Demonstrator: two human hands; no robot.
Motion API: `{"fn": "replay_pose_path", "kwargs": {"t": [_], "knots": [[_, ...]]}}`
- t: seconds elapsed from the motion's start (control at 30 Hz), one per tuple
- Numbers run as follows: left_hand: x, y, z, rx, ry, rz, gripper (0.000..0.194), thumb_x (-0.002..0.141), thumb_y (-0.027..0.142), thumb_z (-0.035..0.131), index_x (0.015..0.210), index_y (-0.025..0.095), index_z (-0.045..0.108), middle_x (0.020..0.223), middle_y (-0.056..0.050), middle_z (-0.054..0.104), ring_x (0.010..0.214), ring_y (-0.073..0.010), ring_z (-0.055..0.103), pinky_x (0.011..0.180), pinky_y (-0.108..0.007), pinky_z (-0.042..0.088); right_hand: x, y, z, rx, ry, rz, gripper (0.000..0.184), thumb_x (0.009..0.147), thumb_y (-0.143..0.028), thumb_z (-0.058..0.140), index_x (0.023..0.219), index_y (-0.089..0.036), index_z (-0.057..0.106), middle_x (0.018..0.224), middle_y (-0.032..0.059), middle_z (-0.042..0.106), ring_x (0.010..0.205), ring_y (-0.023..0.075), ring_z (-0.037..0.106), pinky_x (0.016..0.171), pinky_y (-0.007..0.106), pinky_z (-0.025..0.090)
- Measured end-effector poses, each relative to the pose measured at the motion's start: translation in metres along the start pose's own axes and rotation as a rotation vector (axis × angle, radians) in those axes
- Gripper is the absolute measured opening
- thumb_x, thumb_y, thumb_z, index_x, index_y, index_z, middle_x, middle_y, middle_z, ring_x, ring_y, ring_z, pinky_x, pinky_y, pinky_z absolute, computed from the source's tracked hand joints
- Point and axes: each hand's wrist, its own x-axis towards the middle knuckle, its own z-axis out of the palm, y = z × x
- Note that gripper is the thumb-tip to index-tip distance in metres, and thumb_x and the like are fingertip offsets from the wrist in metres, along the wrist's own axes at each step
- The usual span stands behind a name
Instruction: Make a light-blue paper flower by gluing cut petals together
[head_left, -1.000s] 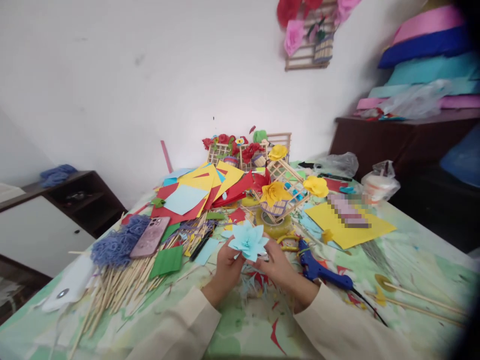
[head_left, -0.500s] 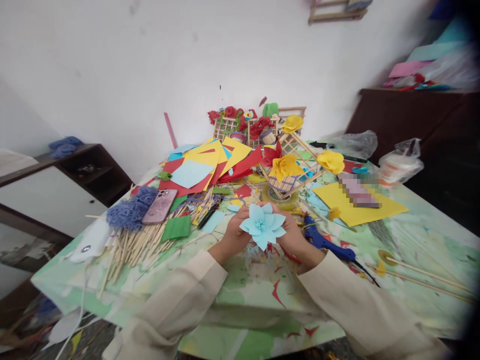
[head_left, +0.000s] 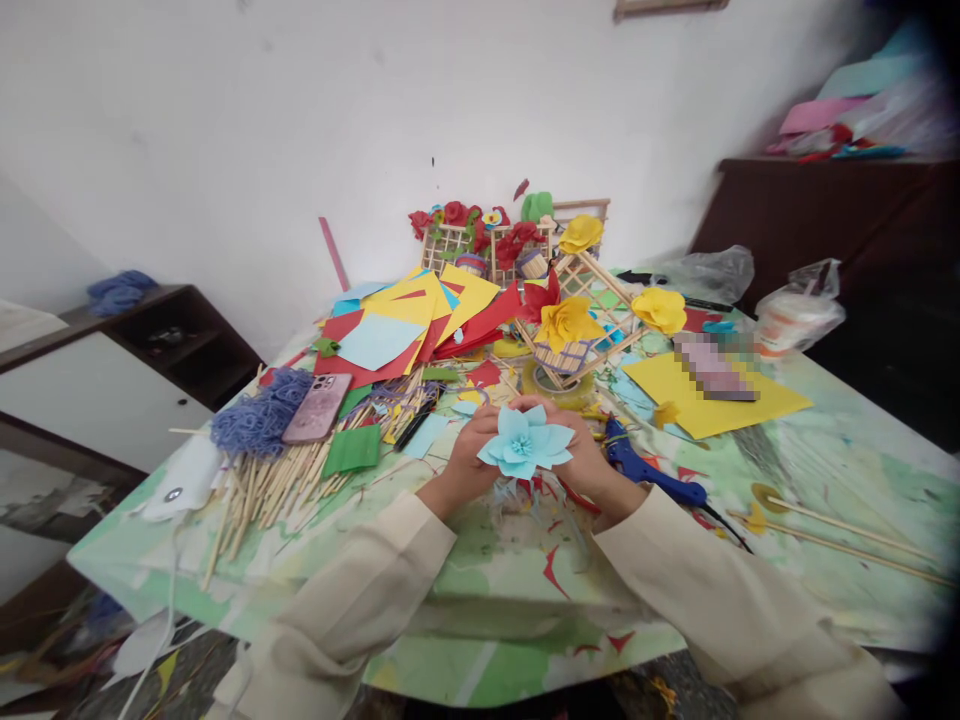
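Between both hands is a light blue paper flower (head_left: pixel 523 443) with pointed petals and a fringed centre, held above the table. My left hand (head_left: pixel 471 458) grips its left side, and my right hand (head_left: pixel 589 462) grips the right; the petals hide most of the fingertips. A blue glue gun (head_left: pixel 654 472) lies just right of my right hand. Behind the flower sits a roll of tape (head_left: pixel 556 382). Light blue paper (head_left: pixel 426 437) and a green crepe paper piece (head_left: pixel 352 451) lie to the left of my left hand.
Thin wooden sticks (head_left: pixel 270 500), blue yarn (head_left: pixel 262 415) and a pink phone (head_left: pixel 318 408) occupy the left. Coloured sheets (head_left: pixel 382 343) and a stick lattice with yellow flowers (head_left: pixel 568 325) stand behind. At right are yellow paper (head_left: pixel 757 415), a bagged cup (head_left: pixel 791 320) and long sticks (head_left: pixel 855 530).
The flower has tilted, so its petals show flatter and more from the side. Both hands still hold it in nearly the same place. The camera view has shifted slightly.
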Motion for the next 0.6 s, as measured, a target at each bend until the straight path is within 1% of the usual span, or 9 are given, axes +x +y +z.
{"fn": "replay_pose_path", "kwargs": {"t": [0.1,0.17,0.23,0.3,0.4,0.5,0.6], "knots": [[-0.0006,-0.0001,-0.0012,0.035,0.04,0.006,0.018,0.079,0.026,0.06,0.062,0.019,0.06,0.069,-0.004,0.065,0.067,-0.0164,0.058,0.065,-0.033,0.046,-0.0001,-0.0021,0.0014,-0.033,-0.027,0.034,0.021,0.063,-0.041,0.075,0.065,-0.021,0.068,0.086,0.0051,0.066,0.094,0.0222,0.059,0.086,0.037,0.047],[0.0001,0.002,-0.0026,0.064,0.092,0.003,0.02,0.08,0.025,0.059,0.061,0.019,0.059,0.066,-0.004,0.064,0.065,-0.0158,0.056,0.062,-0.031,0.045,-0.0007,-0.0019,0.003,-0.045,-0.02,0.047,0.023,0.062,-0.041,0.076,0.072,-0.022,0.069,0.078,0.0037,0.066,0.089,0.0216,0.06,0.082,0.036,0.048],[0.0013,0.0051,-0.0036,0.067,0.128,-0.006,0.02,0.079,0.028,0.061,0.061,0.019,0.059,0.064,-0.003,0.063,0.066,-0.0158,0.057,0.063,-0.031,0.046,-0.0013,-0.0016,0.0046,-0.064,0.009,0.021,0.023,0.063,-0.039,0.076,0.075,-0.021,0.069,0.074,0.0025,0.064,0.081,0.0196,0.06,0.078,0.034,0.049],[0.002,0.0074,-0.0034,0.06,0.143,-0.01,0.021,0.077,0.03,0.064,0.06,0.02,0.058,0.065,-0.003,0.063,0.067,-0.0157,0.057,0.065,-0.031,0.046,-0.0016,-0.0025,0.0058,-0.101,0.038,-0.023,0.019,0.064,-0.036,0.076,0.073,-0.021,0.068,0.076,0.0019,0.063,0.076,0.0172,0.058,0.076,0.033,0.049],[0.0015,0.0071,-0.0013,0.072,0.159,-0.017,0.02,0.078,0.029,0.062,0.061,0.02,0.058,0.067,-0.003,0.063,0.067,-0.0155,0.056,0.064,-0.031,0.046,-0.0014,-0.0062,0.007,-0.14,0.049,-0.077,0.015,0.067,-0.033,0.074,0.065,-0.02,0.066,0.081,0.0023,0.062,0.075,0.0158,0.055,0.076,0.031,0.047],[0.0006,0.004,0.0002,0.057,0.16,-0.002,0.017,0.08,0.027,0.059,0.065,0.019,0.06,0.068,-0.003,0.063,0.068,-0.0164,0.057,0.064,-0.032,0.047,-0.001,-0.0091,0.0082,-0.139,0.039,-0.084,0.015,0.071,-0.032,0.07,0.064,-0.019,0.068,0.088,0.0042,0.063,0.079,0.0162,0.056,0.075,0.03,0.046],[-0.0002,0.002,-0.0001,0.017,0.156,0.019,0.011,0.078,0.025,0.061,0.069,0.02,0.062,0.074,-0.004,0.066,0.073,-0.0175,0.059,0.068,-0.033,0.048,-0.0008,-0.0092,0.0095,-0.116,0.047,-0.082,0.013,0.072,-0.03,0.069,0.066,-0.019,0.069,0.098,0.0065,0.063,0.087,0.0178,0.057,0.08,0.031,0.046]]}}
